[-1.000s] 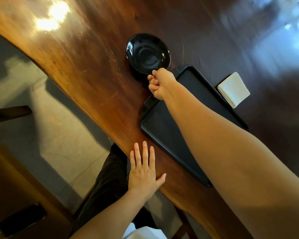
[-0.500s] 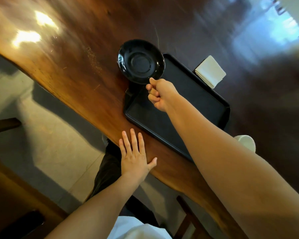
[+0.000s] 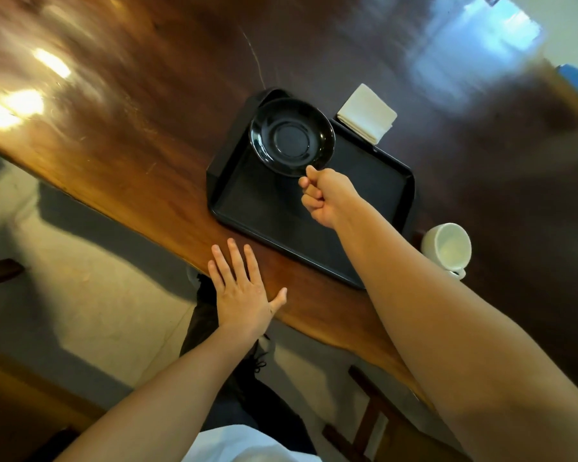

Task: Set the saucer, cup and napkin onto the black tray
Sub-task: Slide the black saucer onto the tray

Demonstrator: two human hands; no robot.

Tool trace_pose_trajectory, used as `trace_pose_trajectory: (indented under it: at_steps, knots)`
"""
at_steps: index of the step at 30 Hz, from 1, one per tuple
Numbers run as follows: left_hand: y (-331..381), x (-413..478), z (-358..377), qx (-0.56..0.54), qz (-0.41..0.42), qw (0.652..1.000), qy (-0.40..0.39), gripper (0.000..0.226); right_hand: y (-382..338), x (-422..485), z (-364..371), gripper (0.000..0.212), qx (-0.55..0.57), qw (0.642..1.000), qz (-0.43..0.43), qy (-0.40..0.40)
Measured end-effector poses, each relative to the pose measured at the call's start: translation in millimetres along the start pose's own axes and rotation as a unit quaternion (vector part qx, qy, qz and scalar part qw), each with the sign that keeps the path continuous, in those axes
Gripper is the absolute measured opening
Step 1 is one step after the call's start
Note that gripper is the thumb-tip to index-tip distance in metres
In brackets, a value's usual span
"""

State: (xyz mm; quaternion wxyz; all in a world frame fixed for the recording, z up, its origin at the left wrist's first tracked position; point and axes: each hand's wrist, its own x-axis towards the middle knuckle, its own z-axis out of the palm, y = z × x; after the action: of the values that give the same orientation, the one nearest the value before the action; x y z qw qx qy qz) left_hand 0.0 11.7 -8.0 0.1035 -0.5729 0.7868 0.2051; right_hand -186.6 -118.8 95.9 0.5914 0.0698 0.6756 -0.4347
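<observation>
Right hand (image 3: 327,195) pinches the near rim of the glossy round black saucer (image 3: 291,136), which hangs over the far-left corner of the rectangular black plastic tray (image 3: 374,181); contact with the tray cannot be told. Left hand (image 3: 242,295) lies spread flat, empty, on the polished wooden table (image 3: 147,128) edge. Judged: saucer step nearly done; folded white napkin (image 3: 367,113) beyond the tray and white ceramic cup (image 3: 447,246) just beside its right end remain.

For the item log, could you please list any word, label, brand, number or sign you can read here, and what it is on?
None: no readable text shows in this view.
black saucer, held by the right hand: plain, no mark.
black tray: no label visible.
white napkin: blank.
white cup: no print visible.
wooden table: only glare and blur.
</observation>
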Motion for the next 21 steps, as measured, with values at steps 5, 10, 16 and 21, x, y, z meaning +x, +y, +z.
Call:
trace_pose_trajectory:
  at_steps: [5,10,16,21]
  knots:
    - [-2.2,-0.5,2.2,-0.002,0.008,1.0,0.013,0.115,6.4,8.5,-6.5,0.012,0.021,1.0,0.008,0.004]
    - [-2.7,-0.8,2.8,-0.003,0.013,1.0,0.022,0.113,6.7,19.3,-5.4,0.014,0.035,0.999,0.015,0.01]
    - [-2.6,-3.3,2.1,-0.002,0.015,1.0,0.026,0.112,4.2,27.3,-1.5,0.011,0.031,0.999,0.021,0.019]
    - [-4.8,-0.1,3.3,0.003,0.016,1.0,0.026,0.111,4.2,36.8,-1.8,0.008,0.03,0.999,0.037,0.017]
